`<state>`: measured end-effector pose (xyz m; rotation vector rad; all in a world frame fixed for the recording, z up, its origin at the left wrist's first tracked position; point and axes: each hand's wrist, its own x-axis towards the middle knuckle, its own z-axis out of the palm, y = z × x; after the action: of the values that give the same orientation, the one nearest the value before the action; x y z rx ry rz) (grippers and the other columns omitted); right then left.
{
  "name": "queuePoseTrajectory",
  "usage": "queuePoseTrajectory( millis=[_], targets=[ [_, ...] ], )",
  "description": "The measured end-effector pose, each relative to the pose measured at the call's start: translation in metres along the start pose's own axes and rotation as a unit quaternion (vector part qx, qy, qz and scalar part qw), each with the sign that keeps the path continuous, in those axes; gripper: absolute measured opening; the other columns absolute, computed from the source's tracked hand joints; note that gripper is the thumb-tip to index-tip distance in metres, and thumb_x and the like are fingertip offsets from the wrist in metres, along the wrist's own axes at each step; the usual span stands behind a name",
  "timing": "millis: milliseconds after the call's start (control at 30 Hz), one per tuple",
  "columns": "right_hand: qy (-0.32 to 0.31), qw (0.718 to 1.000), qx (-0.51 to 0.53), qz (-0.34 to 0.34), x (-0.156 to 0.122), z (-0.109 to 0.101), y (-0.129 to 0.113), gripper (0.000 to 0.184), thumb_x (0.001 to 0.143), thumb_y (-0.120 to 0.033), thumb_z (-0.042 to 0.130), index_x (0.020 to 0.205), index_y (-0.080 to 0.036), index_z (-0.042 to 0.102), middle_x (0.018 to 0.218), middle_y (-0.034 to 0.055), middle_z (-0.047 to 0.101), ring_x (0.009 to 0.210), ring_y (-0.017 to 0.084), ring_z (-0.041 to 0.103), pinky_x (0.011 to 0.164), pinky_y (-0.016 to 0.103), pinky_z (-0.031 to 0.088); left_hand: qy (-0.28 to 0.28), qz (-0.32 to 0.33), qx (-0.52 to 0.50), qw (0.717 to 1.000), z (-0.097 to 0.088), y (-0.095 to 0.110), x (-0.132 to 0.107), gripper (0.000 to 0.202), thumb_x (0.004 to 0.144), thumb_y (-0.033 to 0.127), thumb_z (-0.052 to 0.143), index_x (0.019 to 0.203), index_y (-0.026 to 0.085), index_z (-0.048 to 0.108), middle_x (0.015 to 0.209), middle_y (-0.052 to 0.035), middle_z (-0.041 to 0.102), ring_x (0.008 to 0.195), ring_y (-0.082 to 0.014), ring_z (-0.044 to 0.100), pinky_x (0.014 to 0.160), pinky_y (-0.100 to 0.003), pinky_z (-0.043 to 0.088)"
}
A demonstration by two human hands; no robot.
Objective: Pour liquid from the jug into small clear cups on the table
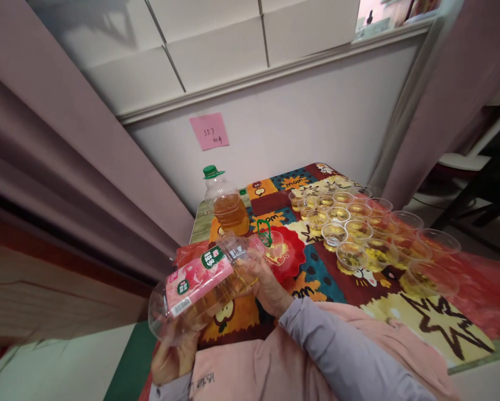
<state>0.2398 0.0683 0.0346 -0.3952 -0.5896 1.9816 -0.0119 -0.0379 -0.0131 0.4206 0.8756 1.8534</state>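
Note:
A large clear plastic bottle [204, 278] with a pink and green label lies tilted nearly on its side between my hands, amber liquid inside. My right hand [270, 287] is closed around its upper part, near the neck. My left hand [177, 353] grips its base from below. The mouth, with a green ring [264, 233] beside it, points right over a red scalloped plate [298, 253]. On that plate a clear plastic cup [280, 246] stands just past the mouth; the bottle partly hides the plate.
A second bottle [229, 209] of amber liquid stands upright behind, its green cap [211, 171] on top. Several clear cups [352, 256] with yellowish liquid crowd the right of the patterned tablecloth [325, 287]. Red plastic film [479, 284] lies at the right edge. A wall [275, 122] borders the table's back.

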Motion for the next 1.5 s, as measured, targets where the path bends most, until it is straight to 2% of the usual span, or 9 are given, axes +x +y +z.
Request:
queuePoseTrajectory(
  millis=[133, 233, 400, 567, 633, 800, 933, 1300, 1500],
  targets=[
    [0.008, 1.0, 0.006, -0.006, 0.001, 0.0, 0.001, 0.074, 0.074, -0.06, 0.088, 0.133, -0.033, 0.052, 0.129, 0.0034, 0.069, 0.1, 0.024, 0.074, 0.06, 0.034, 0.067, -0.007, -0.014, 0.027, 1.0, -0.002, 0.001, 0.0, 0.046, 0.093, 0.028, 0.059, 0.138, 0.025, 0.068, 0.138, -0.0074, 0.073, 0.142, -0.0305, 0.058, 0.122, -0.05, 0.046],
    [0.008, 1.0, 0.009, -0.005, 0.001, -0.001, 0.001, 0.074, 0.074, -0.06, 0.088, 0.132, -0.033, 0.052, 0.134, 0.0036, 0.068, 0.104, 0.024, 0.074, 0.061, 0.032, 0.067, -0.017, -0.018, 0.022, 0.999, -0.003, 0.003, 0.0, 0.043, 0.093, 0.03, 0.059, 0.134, 0.022, 0.07, 0.137, -0.0086, 0.074, 0.133, -0.0287, 0.066, 0.118, -0.045, 0.05],
    [0.005, 1.0, -0.002, -0.002, 0.001, -0.002, 0.001, 0.071, 0.078, -0.061, 0.084, 0.134, -0.032, 0.051, 0.134, 0.0048, 0.069, 0.103, 0.025, 0.075, 0.063, 0.034, 0.067, -0.051, -0.032, 0.007, 0.998, -0.002, 0.006, 0.001, 0.05, 0.092, 0.022, 0.055, 0.141, 0.024, 0.066, 0.141, -0.0082, 0.072, 0.136, -0.0305, 0.064, 0.117, -0.047, 0.052],
    [-0.004, 1.0, 0.004, -0.013, 0.001, -0.002, 0.002, 0.071, 0.079, -0.061, 0.083, 0.136, -0.033, 0.051, 0.136, 0.0054, 0.069, 0.105, 0.025, 0.074, 0.06, 0.031, 0.066, 0.028, -0.043, 0.004, 0.999, -0.009, 0.007, 0.001, 0.049, 0.091, 0.024, 0.056, 0.139, 0.025, 0.065, 0.139, -0.0084, 0.073, 0.131, -0.0309, 0.067, 0.111, -0.047, 0.057],
    [-0.012, 1.0, 0.004, -0.015, 0.0, -0.001, 0.002, 0.071, 0.08, -0.061, 0.082, 0.137, -0.033, 0.051, 0.138, 0.0052, 0.068, 0.107, 0.026, 0.074, 0.061, 0.031, 0.066, 0.039, -0.045, 0.011, 0.998, -0.014, 0.007, 0.002, 0.05, 0.09, 0.023, 0.055, 0.14, 0.024, 0.064, 0.14, -0.0091, 0.072, 0.132, -0.031, 0.066, 0.111, -0.047, 0.056],
    [-0.008, 1.0, 0.002, -0.009, 0.001, -0.002, 0.002, 0.073, 0.08, -0.061, 0.083, 0.139, -0.033, 0.05, 0.138, 0.0052, 0.068, 0.105, 0.025, 0.075, 0.062, 0.033, 0.068, 0.019, -0.046, 0.019, 0.999, -0.025, 0.007, 0.006, 0.056, 0.087, 0.016, 0.055, 0.143, 0.021, 0.06, 0.147, -0.0106, 0.068, 0.139, -0.0315, 0.061, 0.113, -0.048, 0.054],
    [-0.001, 1.0, 0.008, -0.009, 0.001, -0.003, 0.003, 0.073, 0.079, -0.062, 0.083, 0.137, -0.032, 0.051, 0.137, 0.0056, 0.068, 0.104, 0.026, 0.075, 0.062, 0.035, 0.068, 0.04, -0.031, 0.018, 0.999, -0.029, 0.004, 0.007, 0.048, 0.089, 0.024, 0.057, 0.136, 0.021, 0.068, 0.14, -0.0101, 0.072, 0.135, -0.0307, 0.064, 0.115, -0.045, 0.053],
    [0.006, 1.0, 0.019, -0.006, 0.001, -0.004, 0.003, 0.067, 0.077, -0.061, 0.085, 0.128, -0.031, 0.055, 0.129, 0.0038, 0.072, 0.1, 0.025, 0.076, 0.068, 0.039, 0.069, -0.003, -0.038, 0.004, 0.999, -0.016, 0.005, 0.007, 0.057, 0.092, 0.021, 0.055, 0.148, 0.029, 0.059, 0.145, -0.0063, 0.07, 0.142, -0.0296, 0.059, 0.116, -0.048, 0.052],
    [0.007, 1.0, 0.021, -0.005, 0.002, -0.005, 0.005, 0.071, 0.077, -0.06, 0.085, 0.134, -0.032, 0.053, 0.131, 0.0037, 0.071, 0.103, 0.025, 0.076, 0.062, 0.033, 0.067, -0.005, -0.041, 0.009, 0.999, -0.032, 0.004, 0.011, 0.056, 0.092, 0.023, 0.054, 0.148, 0.024, 0.06, 0.139, -0.0077, 0.073, 0.132, -0.0265, 0.067, 0.113, -0.04, 0.055]
  ],
)
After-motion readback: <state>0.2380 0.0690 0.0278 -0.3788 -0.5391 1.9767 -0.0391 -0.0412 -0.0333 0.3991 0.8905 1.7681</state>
